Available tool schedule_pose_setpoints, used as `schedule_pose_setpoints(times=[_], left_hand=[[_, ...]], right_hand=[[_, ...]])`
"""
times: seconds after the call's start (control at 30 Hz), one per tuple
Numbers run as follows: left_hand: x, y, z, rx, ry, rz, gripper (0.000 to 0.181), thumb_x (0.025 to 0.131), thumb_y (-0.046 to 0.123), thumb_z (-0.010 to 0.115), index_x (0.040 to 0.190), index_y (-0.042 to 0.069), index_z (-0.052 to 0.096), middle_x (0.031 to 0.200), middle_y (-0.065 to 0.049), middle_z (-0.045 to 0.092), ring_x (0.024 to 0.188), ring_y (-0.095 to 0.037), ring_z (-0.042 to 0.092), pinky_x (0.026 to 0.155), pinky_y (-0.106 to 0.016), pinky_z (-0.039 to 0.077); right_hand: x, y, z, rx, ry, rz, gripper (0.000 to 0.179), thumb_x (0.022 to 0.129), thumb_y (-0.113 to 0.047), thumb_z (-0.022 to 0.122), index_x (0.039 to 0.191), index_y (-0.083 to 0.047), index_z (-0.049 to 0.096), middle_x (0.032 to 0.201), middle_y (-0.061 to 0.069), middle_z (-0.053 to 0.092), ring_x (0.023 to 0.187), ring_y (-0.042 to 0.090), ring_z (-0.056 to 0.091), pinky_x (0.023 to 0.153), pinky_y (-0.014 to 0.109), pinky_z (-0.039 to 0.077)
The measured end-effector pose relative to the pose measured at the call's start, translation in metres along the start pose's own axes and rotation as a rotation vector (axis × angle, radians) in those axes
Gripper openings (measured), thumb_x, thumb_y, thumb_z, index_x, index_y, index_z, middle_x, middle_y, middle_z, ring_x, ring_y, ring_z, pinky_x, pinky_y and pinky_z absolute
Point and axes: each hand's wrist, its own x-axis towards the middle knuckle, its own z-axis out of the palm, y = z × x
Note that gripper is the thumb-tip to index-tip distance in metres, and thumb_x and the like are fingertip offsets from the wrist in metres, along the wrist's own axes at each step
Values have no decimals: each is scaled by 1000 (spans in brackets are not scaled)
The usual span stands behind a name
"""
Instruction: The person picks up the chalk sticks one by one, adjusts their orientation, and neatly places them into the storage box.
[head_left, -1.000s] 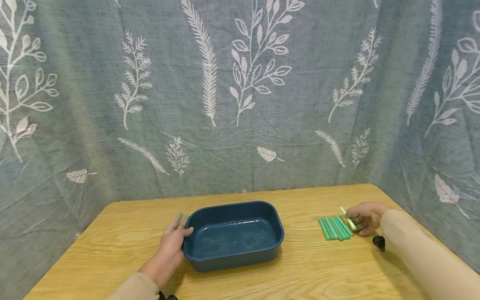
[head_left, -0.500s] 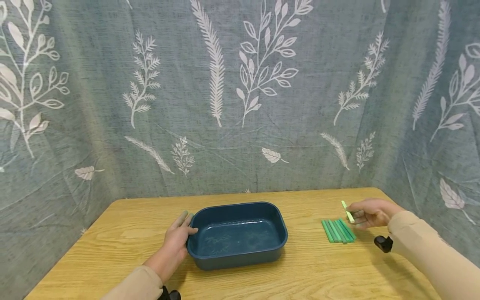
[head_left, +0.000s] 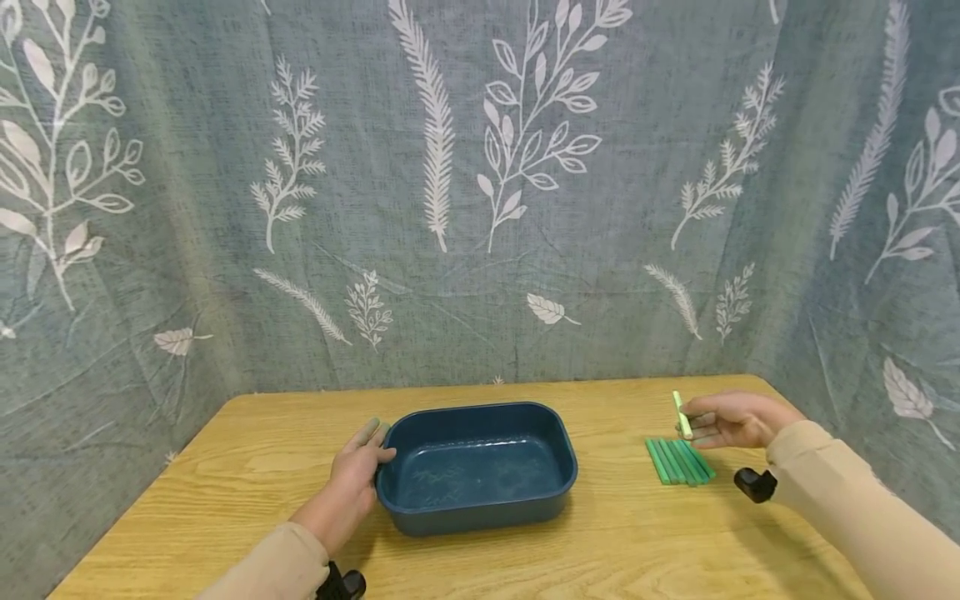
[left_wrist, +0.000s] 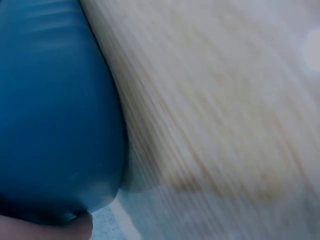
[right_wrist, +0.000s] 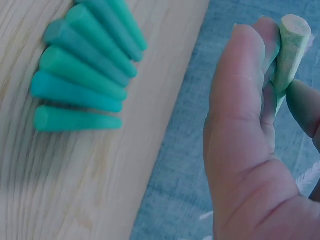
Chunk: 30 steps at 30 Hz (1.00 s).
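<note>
A pale yellow-green chalk stick [head_left: 683, 417] is pinched between the thumb and fingers of my right hand [head_left: 738, 418], raised off the table. In the right wrist view its blunt end [right_wrist: 296, 27] points up past the fingertips. Just below that hand lies a row of green and teal chalk sticks [head_left: 680, 462], side by side on the wood. My left hand [head_left: 356, 475] grips the left end of a dark blue rectangular basin [head_left: 480, 518], thumb over the rim and fingers along the outside wall. The left wrist view shows the basin's side [left_wrist: 55, 110] and a digit [left_wrist: 50, 230] at its edge.
The wooden table [head_left: 292, 442] carries the basin near its middle and the chalk row to the right. Patterned grey-green cloth [head_left: 450, 333] hangs behind the table and at both sides. A black wrist camera [head_left: 754, 485] sits under the right forearm.
My right hand has lifted the pale chalk stick up from beside the row and moved it slightly left. My left hand keeps its hold on the basin. The head view has shifted slightly.
</note>
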Motion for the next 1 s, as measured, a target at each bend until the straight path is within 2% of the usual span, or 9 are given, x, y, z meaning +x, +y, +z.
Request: schedule_pose_setpoints(times=[0.1, 0.3, 0.43, 0.5, 0.57, 0.67, 0.8, 1.0], left_hand=[[0, -3, -1, 9, -5, -2, 68, 100, -10, 34, 154, 3, -6, 159, -22, -5, 144, -42, -7, 116, -46, 25], [-1, -6, -1, 11, -15, 17, 66, 100, -10, 31, 153, 1, -7, 158, -24, -7, 143, -44, -9, 116, -47, 23], [-1, -4, 0, 18, -11, 29, 67, 100, -11, 31, 154, 1, -6, 158, -25, -6, 143, -45, -9, 115, -45, 25], [0, -4, 1, 29, -15, 32, 67, 100, -11, 31, 154, 0, -6, 158, -26, -7, 143, -47, -9, 110, -41, 31], [0, -4, 1, 42, -14, 30, 67, 100, -11, 31, 154, 0, -7, 157, -27, -6, 142, -48, -8, 103, -37, 36], [0, -4, 2, 51, -8, 26, 66, 99, -11, 30, 154, 0, -6, 157, -27, -6, 142, -49, -7, 93, -34, 37], [1, -5, 2, 52, 3, 35, 67, 99, -12, 31, 154, -1, -5, 157, -27, -4, 142, -49, -7, 97, -39, 32], [2, -5, 3, 51, 21, 49, 66, 98, -13, 31, 154, -1, -3, 157, -27, -2, 143, -47, -8, 107, -44, 25]], right_hand=[[0, 0, 5, 29, -19, -7, 18, 102, -10, 44, 105, 3, 56, 90, 8, 64, 81, 17, 67, 80, 31, 58], [0, -5, 17, 92, -61, -20, 25, 103, -10, 45, 117, 10, 46, 94, 11, 63, 83, 18, 67, 82, 31, 57], [4, -11, 24, 105, -85, -39, 20, 103, -10, 44, 113, 6, 50, 93, 11, 63, 84, 19, 67, 83, 31, 57], [5, -14, 27, 113, -88, -45, 19, 103, -10, 45, 112, 5, 50, 94, 11, 63, 85, 19, 67, 84, 32, 57], [6, -15, 30, 105, -94, -50, 25, 103, -10, 44, 119, 8, 45, 96, 11, 62, 86, 19, 67, 84, 33, 57], [8, -17, 34, 94, -92, -45, 38, 103, -11, 43, 132, 13, 33, 99, 12, 61, 87, 18, 66, 85, 32, 56], [12, -21, 41, 91, -92, -55, 50, 104, -12, 43, 140, 16, 23, 101, 13, 60, 88, 18, 66, 85, 33, 56], [17, -27, 53, 135, -89, -65, 41, 103, -10, 46, 134, 13, 33, 100, 14, 59, 86, 19, 67, 85, 33, 56]])
